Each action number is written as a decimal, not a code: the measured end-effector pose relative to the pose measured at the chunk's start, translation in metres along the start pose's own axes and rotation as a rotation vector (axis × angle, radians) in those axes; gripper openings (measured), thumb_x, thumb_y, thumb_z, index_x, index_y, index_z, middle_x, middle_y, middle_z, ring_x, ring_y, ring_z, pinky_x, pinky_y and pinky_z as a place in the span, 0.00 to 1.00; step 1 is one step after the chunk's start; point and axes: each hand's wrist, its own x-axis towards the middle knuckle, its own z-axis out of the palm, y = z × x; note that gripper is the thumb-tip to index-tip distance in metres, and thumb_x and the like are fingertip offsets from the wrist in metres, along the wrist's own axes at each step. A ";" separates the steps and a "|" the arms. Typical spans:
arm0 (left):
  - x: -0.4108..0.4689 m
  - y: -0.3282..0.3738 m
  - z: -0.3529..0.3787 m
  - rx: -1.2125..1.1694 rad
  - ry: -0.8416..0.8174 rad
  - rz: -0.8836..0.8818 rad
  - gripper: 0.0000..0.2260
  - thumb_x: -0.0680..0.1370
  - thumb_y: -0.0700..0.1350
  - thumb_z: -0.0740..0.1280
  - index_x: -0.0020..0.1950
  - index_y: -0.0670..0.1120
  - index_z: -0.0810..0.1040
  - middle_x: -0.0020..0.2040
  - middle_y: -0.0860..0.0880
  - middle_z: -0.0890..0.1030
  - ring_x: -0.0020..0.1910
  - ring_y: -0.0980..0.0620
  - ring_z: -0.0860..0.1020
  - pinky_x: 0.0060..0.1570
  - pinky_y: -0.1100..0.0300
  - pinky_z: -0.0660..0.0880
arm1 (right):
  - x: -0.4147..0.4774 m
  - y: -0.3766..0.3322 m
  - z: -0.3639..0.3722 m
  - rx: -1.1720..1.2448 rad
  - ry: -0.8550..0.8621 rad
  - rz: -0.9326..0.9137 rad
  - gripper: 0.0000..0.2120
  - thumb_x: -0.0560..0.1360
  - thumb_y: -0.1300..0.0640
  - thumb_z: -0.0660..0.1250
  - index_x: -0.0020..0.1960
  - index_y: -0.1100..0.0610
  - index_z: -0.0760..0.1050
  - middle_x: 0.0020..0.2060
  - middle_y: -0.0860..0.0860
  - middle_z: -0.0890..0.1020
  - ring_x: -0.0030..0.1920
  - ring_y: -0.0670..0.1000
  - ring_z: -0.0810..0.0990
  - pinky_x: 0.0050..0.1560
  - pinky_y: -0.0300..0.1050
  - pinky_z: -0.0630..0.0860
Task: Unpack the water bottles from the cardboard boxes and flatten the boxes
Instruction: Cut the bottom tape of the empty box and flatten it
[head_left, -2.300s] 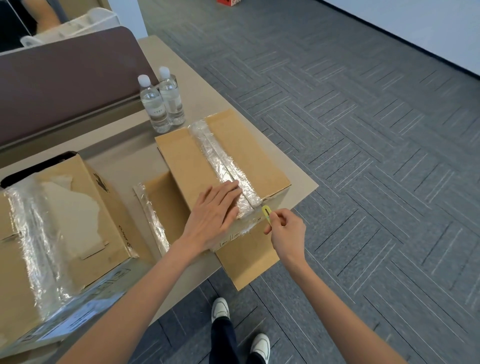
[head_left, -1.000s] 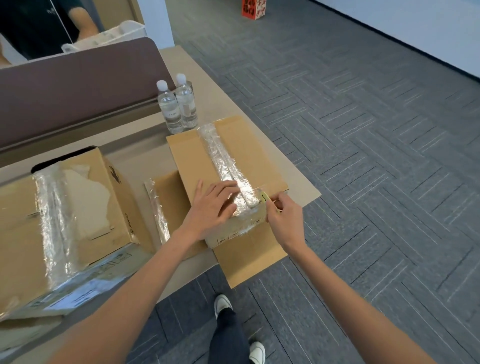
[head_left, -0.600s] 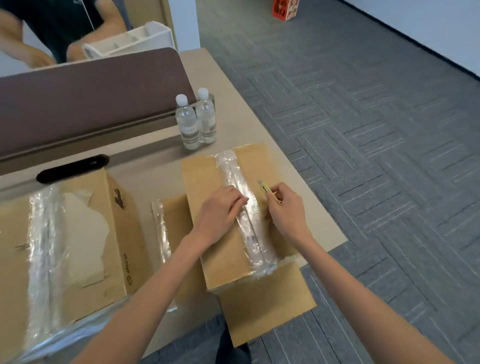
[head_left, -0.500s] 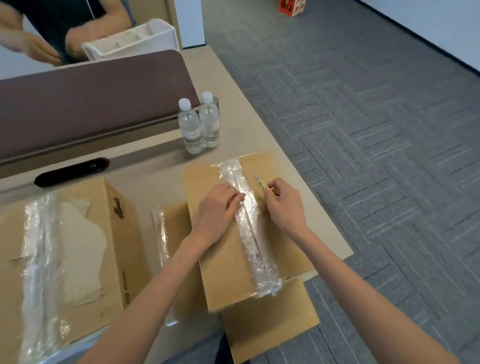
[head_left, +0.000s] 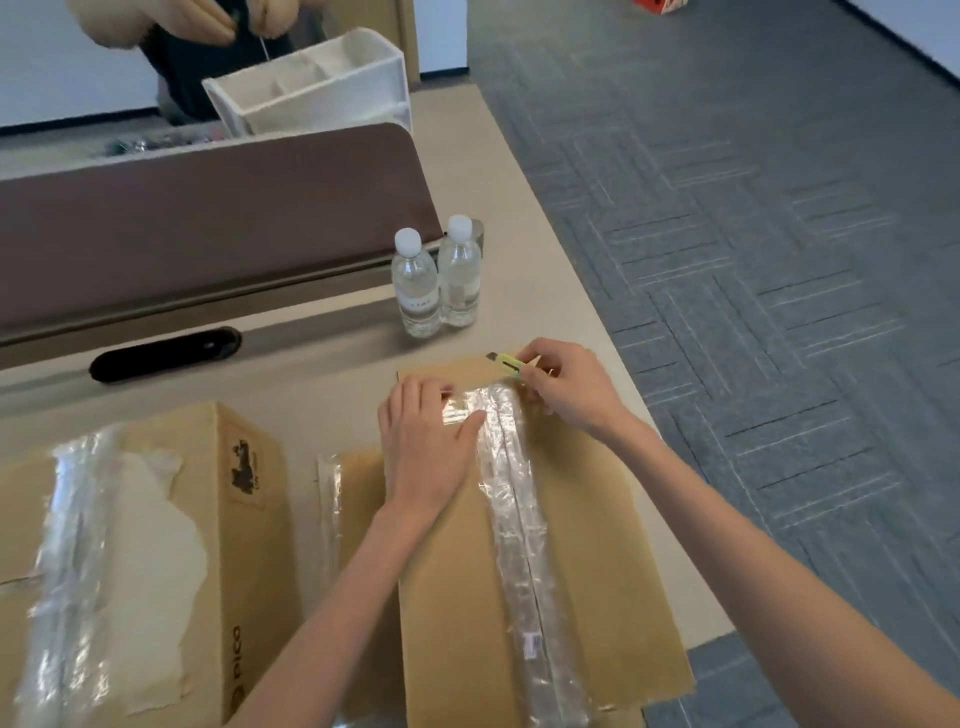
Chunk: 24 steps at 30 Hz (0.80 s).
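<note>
Knife (head_left: 506, 364) at the box (head_left: 587, 519)
Left hand (head_left: 426, 447) lies flat on it; right hand (head_left: 566, 389) pinches knife. Bottles (head_left: 415, 280) beyond; left box (head_left: 249, 519) says "PICO".

Left hand (head_left: 426, 447) flat, palm down, fingers straight — right hand (head_left: 569, 392) curled, pinching cutter (head_left: 506, 364); both forearms extended.

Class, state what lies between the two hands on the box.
Head view: clear tape strip on the cardboard box, between left hand and right hand, which holds a utility knife.
</note>
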 end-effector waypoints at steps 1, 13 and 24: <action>0.000 -0.001 0.001 0.010 0.012 -0.022 0.17 0.75 0.58 0.70 0.56 0.48 0.75 0.52 0.53 0.73 0.54 0.52 0.69 0.59 0.59 0.61 | 0.008 -0.002 -0.003 -0.035 -0.050 -0.020 0.04 0.76 0.54 0.65 0.47 0.49 0.79 0.31 0.47 0.80 0.30 0.49 0.77 0.41 0.53 0.80; 0.004 0.001 0.000 -0.072 0.012 -0.145 0.14 0.72 0.59 0.72 0.50 0.54 0.73 0.49 0.60 0.70 0.52 0.59 0.66 0.64 0.51 0.64 | 0.080 -0.021 -0.023 -0.267 -0.632 -0.224 0.02 0.73 0.57 0.72 0.41 0.53 0.82 0.38 0.51 0.84 0.26 0.46 0.73 0.38 0.45 0.74; 0.006 0.002 -0.003 -0.068 0.000 -0.192 0.15 0.72 0.61 0.72 0.50 0.55 0.73 0.49 0.60 0.71 0.52 0.59 0.68 0.64 0.52 0.64 | 0.111 -0.045 -0.017 -0.331 -0.913 -0.229 0.04 0.73 0.60 0.72 0.42 0.61 0.82 0.32 0.50 0.81 0.24 0.46 0.70 0.33 0.39 0.68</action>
